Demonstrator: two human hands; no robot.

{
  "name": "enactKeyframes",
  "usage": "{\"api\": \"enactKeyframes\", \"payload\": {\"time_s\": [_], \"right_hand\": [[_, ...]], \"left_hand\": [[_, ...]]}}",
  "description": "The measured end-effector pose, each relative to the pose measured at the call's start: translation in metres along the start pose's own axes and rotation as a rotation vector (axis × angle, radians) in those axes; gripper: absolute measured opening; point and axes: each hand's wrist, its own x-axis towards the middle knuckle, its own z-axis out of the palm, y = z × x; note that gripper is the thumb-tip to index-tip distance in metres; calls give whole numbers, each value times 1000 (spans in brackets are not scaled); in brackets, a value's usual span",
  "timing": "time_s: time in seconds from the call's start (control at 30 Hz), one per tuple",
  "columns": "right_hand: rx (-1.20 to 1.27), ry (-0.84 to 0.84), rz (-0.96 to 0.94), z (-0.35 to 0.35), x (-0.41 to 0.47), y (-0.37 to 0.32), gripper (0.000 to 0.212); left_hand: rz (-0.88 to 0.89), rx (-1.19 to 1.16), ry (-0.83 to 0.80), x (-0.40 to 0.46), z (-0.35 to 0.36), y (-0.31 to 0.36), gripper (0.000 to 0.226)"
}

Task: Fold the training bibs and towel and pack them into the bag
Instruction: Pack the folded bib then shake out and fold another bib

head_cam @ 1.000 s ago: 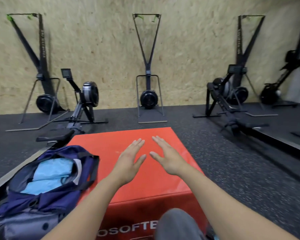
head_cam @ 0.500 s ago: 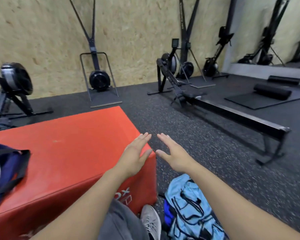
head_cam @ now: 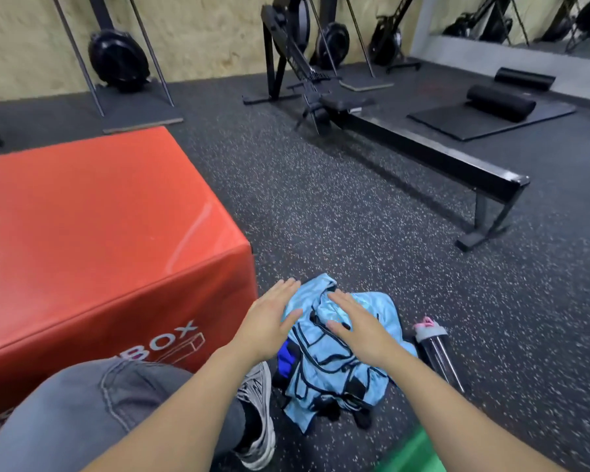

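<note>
Since the earlier frame the view has swung right and down, so the blue bag has gone out of sight, the red box (head_cam: 92,240) now fills the left side, and both hands have dropped from over the box top to a heap on the floor. Seen from the head camera, the left hand (head_cam: 269,321) and right hand (head_cam: 358,325) are spread flat with fingers straight, holding nothing, over a crumpled pile of light-blue training bibs (head_cam: 334,362) with dark trim; whether the palms touch the cloth cannot be told. That pile lies on the speckled floor (head_cam: 355,216) just beside the box's near right corner. A clear water bottle (head_cam: 436,349) lies just right of the bibs, and a grey shoe (head_cam: 259,413) sits at their left.
</note>
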Motion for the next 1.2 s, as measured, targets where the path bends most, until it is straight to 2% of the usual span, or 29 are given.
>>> {"api": "enactKeyframes", "payload": {"time_s": [0.1, 0.33, 0.6, 0.73, 0.97, 1.07, 1.2], "right_hand": [[-20, -60, 92, 17, -1, 34, 64], [-68, -177, 272, 58, 9, 101, 60], [-77, -227, 373, 98, 55, 150, 55], [-69, -227, 434, 119, 76, 170, 48], [-184, -264, 476, 121, 92, 180, 44], [-188, -197, 438, 108, 88, 170, 42], [-197, -1, 311, 74, 74, 142, 38]], "left_hand": [[13, 58, -94, 5, 31, -14, 59], [-67, 25, -226, 16, 84, -43, 58], [-171, -70, -265, 43, 131, -63, 59], [-211, -88, -336, 48, 155, -72, 58], [-274, -103, -369, 43, 164, -84, 58], [-274, -120, -359, 47, 157, -81, 58], [-266, -156, -302, 50, 138, -69, 58]]}}
